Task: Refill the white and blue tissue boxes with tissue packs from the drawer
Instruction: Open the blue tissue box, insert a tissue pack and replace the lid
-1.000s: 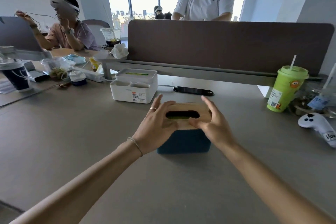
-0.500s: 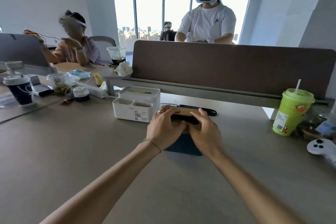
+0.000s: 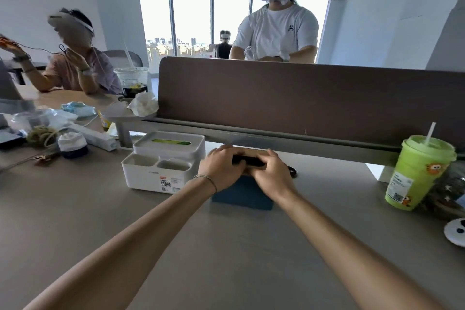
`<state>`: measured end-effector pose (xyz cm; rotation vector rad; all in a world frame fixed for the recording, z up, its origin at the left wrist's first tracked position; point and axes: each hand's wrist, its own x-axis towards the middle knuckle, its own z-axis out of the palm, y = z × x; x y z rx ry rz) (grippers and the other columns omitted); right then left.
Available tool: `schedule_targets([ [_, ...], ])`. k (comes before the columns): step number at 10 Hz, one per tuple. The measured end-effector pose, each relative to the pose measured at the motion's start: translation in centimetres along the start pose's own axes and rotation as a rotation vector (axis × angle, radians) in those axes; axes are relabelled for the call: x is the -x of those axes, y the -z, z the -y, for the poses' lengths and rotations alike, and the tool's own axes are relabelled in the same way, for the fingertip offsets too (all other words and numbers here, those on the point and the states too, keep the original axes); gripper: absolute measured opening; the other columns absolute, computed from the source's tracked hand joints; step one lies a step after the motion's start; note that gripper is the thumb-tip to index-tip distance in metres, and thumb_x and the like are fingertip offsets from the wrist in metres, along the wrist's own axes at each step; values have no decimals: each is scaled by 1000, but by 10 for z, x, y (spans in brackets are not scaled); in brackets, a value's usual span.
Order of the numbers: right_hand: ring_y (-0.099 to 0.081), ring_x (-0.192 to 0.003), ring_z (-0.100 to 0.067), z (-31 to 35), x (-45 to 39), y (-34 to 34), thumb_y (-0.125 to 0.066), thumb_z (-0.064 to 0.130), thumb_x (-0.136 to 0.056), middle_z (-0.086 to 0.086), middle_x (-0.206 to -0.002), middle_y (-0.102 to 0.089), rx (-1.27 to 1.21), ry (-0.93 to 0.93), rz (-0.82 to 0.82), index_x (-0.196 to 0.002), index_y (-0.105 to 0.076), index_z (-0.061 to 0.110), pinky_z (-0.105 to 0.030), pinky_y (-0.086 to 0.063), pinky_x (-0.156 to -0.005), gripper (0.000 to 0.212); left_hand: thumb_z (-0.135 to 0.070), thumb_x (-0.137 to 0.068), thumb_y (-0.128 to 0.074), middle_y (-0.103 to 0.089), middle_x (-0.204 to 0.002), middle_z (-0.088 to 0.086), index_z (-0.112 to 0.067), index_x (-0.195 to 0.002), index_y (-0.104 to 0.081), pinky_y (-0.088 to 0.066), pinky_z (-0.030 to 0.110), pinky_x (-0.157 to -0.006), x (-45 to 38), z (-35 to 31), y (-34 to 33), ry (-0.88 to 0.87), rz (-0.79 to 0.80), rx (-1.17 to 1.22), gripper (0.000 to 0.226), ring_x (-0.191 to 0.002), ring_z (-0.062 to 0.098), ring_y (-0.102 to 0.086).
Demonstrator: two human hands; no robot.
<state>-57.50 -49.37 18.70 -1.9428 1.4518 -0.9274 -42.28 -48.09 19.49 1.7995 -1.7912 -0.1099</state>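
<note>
The blue tissue box (image 3: 242, 195) with its wooden lid (image 3: 254, 151) stands on the desk just right of the white tissue box (image 3: 161, 166). My left hand (image 3: 221, 168) and my right hand (image 3: 273, 176) both lie on the wooden lid, fingers curled at its dark slot, and hide most of the lid. A green tissue pack (image 3: 171, 141) shows through the white box's top opening. The drawer is out of view.
A brown divider panel (image 3: 302, 98) runs behind the boxes. A green cup with a straw (image 3: 417, 171) stands at the right beside a white controller (image 3: 455, 230). Cups, masks and clutter fill the left side. Two people with headsets are beyond the desk.
The blue box has slid away from me toward the divider, next to the white box. Both hands stayed on its lid and closed over the slot. My view tilted upward.
</note>
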Motion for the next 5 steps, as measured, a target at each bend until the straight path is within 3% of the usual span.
schedule_targets([
  [1,-27,-152,-25,-3,-14,-6,-64,32,-92,-9,-166,-29,45,1,-20,-134,-67,21,-30,-27,-115,43,-43,-96,-39,-51,-144,-6,-38,-136,-52,-46,41,-93,-11,4,-10,-25,11,-140,42,-129,23,-49],
  [3,-34,-147,-35,-5,-30,-16,-49,23,-103,-17,-165,-29,147,-10,-106,-141,-57,7,-36,-24,-120,42,-37,-95,-34,-49,-144,-5,-36,-136,-49,-48,41,-89,-27,12,-21,-55,-44,-209,44,-126,24,-51],
  [4,-32,-147,-36,-7,-35,-16,-45,24,-105,-16,-166,-27,187,-20,-95,-145,-53,10,-37,-21,-121,43,-37,-96,-34,-49,-146,-5,-34,-138,-49,-46,42,-95,-33,15,-22,-57,-39,-188,44,-129,23,-48],
  [5,-29,-149,-34,-5,-30,-15,-50,29,-100,-12,-162,-33,123,-8,-92,-150,-46,17,-47,-24,-122,52,-35,-98,-40,-55,-142,-1,-28,-136,-54,-34,43,-110,-28,9,-17,-110,-136,-199,41,-137,24,-42],
])
